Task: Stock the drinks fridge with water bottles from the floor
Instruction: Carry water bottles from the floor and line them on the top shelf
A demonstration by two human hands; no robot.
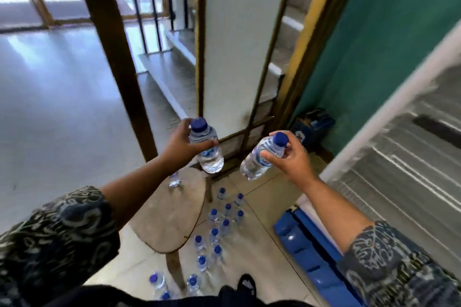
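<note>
Fridge (404, 157) seen at far right; wire shelves (389, 197) visible, no bottles made out on them. Tiled floor (262, 244) spread left of fridge. Wooden stool (169, 212) stood further left of fridge. Floor bottles (225, 224), over a dozen, left standing between stool and fridge base: most of stocking judged undone. Left hand (180, 143) held well left of fridge, fingers curled round left bottle (210, 159) below cap. Right hand (294, 154) nearer fridge, fingers and thumb pinching tilted right bottle (254, 162) near neck. Both bottles lifted, not yet shelved.
</note>
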